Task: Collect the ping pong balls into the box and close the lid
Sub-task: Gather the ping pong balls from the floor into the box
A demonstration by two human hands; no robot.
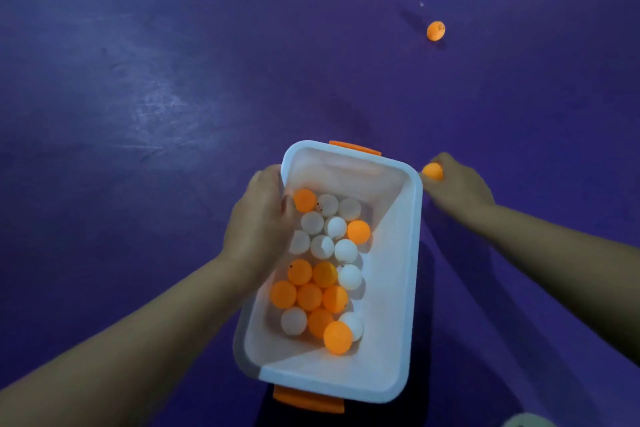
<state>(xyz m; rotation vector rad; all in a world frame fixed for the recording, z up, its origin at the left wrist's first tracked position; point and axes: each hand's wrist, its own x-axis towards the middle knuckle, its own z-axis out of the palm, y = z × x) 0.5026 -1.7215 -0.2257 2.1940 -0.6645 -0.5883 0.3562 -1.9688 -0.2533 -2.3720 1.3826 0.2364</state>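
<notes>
- White box (398,288), lid off, orange clips at near and far ends; held over purple floor (138,80).
- Inside: a loose pile of white and orange ping pong balls (322,270), gathered toward the left wall.
- Left hand (258,222) clamped on the box's left rim, fingers curled inside.
- Right hand (457,187) just right of the box's far corner, fingers pinching an orange ball (433,171).
- Another loose orange ball (435,31) lies on the floor, well beyond the right hand.
</notes>
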